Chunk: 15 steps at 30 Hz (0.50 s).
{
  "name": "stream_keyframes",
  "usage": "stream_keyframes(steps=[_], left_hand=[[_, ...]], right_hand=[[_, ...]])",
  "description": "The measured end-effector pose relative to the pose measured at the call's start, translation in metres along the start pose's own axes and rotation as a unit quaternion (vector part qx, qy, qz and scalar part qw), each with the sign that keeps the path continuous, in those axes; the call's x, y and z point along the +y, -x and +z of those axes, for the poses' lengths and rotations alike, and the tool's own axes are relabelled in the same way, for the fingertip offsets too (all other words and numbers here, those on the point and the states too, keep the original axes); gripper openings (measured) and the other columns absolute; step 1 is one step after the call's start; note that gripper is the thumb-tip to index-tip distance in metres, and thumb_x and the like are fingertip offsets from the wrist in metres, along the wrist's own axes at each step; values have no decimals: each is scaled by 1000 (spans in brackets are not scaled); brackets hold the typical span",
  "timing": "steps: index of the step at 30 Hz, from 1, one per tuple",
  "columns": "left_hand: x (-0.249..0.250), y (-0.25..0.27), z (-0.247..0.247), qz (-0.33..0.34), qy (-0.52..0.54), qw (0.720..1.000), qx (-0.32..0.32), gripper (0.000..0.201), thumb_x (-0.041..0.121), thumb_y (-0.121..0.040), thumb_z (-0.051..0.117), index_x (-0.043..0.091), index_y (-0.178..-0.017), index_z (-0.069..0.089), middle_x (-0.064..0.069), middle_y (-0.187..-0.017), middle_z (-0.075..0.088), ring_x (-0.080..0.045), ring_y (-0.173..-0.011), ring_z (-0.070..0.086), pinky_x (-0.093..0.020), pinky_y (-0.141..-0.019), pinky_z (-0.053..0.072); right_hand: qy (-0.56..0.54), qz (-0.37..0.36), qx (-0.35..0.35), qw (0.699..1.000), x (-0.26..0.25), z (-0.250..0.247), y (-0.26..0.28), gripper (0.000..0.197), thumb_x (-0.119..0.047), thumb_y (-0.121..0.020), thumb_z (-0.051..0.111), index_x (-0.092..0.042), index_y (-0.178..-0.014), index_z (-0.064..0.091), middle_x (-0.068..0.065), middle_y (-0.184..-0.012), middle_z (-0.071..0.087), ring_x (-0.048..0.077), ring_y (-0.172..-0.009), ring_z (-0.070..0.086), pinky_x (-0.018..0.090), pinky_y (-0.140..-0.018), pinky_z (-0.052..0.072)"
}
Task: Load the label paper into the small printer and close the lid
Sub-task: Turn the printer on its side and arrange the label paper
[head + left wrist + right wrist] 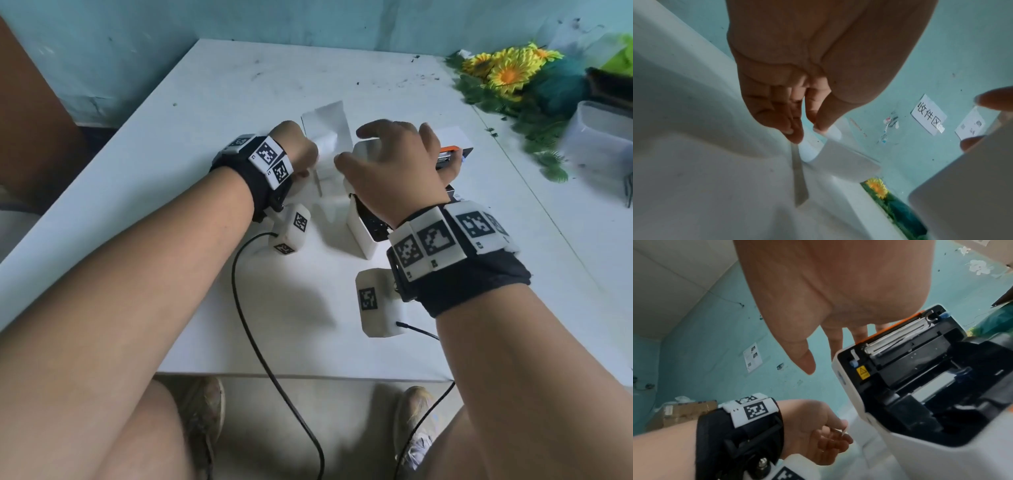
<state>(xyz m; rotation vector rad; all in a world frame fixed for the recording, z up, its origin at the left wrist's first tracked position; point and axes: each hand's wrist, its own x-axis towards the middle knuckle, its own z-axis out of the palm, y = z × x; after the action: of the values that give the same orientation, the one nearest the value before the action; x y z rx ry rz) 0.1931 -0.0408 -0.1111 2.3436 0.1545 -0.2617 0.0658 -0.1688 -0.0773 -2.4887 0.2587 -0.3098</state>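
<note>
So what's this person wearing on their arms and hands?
Both forearms are bare, no sleeves or gloves. Each wrist carries a black fabric wrap: the left hand and right hand each have white blocks printed with black square markers, plus a white camera housing underneath with a black cable trailing off.

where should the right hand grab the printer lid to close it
Probably the lid's free orange-trimmed top edge, reached from above and behind. It stands raised over the open printer, and the right hand hovers open there; the left hand pinches the label paper.
</note>
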Motion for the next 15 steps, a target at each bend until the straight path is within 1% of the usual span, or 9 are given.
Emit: stream_keyframes(steps=[2, 3, 5, 6, 7, 9, 11, 13, 15], left_hand=[[3, 0, -3, -18, 88, 996, 4, 18, 12, -96, 56, 4, -80, 56, -17, -75, 70, -23, -61, 66, -25, -52, 59], [4, -1, -6, -20, 124, 992, 7, 23, 11, -104, 52, 4, -82, 54, -16, -69, 67, -20, -59, 62, -21, -42, 55], [6, -1, -13, -1, 163, 986, 21, 20, 14, -109, 48, 3, -95, 56, -12, -72, 68, -17, -61, 63, -19, -41, 54], [6, -2, -15, 9, 179, 984, 21, 17, 15, -110, 46, 3, -103, 56, -12, -76, 68, -17, -62, 64, -20, -44, 55], [6, 0, -16, 7, 192, 981, 17, 17, 16, -111, 44, 3, -108, 54, -12, -71, 67, -17, -62, 63, -20, -44, 55], [7, 1, -17, 4, 191, 982, 6, 21, 20, -113, 39, 3, -111, 52, -6, -48, 64, -17, -60, 61, -18, -40, 51], [7, 2, -15, 8, 169, 986, -1, 23, 24, -113, 41, 5, -113, 53, -3, -47, 64, -16, -58, 59, -15, -36, 47], [3, 2, -16, 32, 153, 988, -1, 20, 26, -112, 46, 9, -110, 56, -4, -65, 61, -14, -54, 56, -14, -37, 46], [-2, 1, -19, 67, 113, 991, 0, 25, 26, -110, 52, 11, -92, 59, -3, -70, 58, -9, -47, 55, -18, -43, 48]], right_hand=[[-95, 11, 28, 995, -4, -4, -6, 41, -45, -85, 60, -38, -124, 68, -15, -130, 65, 16, -152, 36, 63, -128, -1], [-148, 12, 42, 988, -6, -7, -9, 37, -46, -82, 60, -39, -117, 71, -18, -121, 69, 12, -142, 50, 62, -127, 10], [-236, 9, 65, 970, -8, -10, -16, 28, -43, -77, 61, -39, -102, 74, -21, -109, 74, 2, -118, 65, 59, -123, 30], [-255, 9, 73, 964, -8, -10, -19, 25, -41, -78, 61, -39, -99, 74, -22, -105, 75, -2, -110, 67, 57, -122, 34], [-263, 6, 79, 962, -7, -9, -22, 25, -38, -78, 60, -39, -99, 74, -23, -104, 75, -4, -107, 68, 56, -122, 35], [-257, -6, 83, 963, -3, -5, -26, 30, -37, -78, 56, -38, -101, 75, -23, -103, 75, -4, -105, 68, 57, -121, 36], [-225, -13, 76, 971, 0, 0, -29, 34, -36, -80, 54, -36, -106, 76, -23, -105, 74, -4, -103, 66, 58, -123, 32], [-168, 1, 69, 983, -1, 5, -33, 31, -35, -84, 51, -36, -103, 76, -20, -106, 74, 2, -105, 62, 61, -129, 8], [-111, 18, 59, 992, -1, 9, -36, 31, -40, -81, 45, -37, -93, 73, -15, -101, 74, 13, -118, 59, 65, -124, -14]])
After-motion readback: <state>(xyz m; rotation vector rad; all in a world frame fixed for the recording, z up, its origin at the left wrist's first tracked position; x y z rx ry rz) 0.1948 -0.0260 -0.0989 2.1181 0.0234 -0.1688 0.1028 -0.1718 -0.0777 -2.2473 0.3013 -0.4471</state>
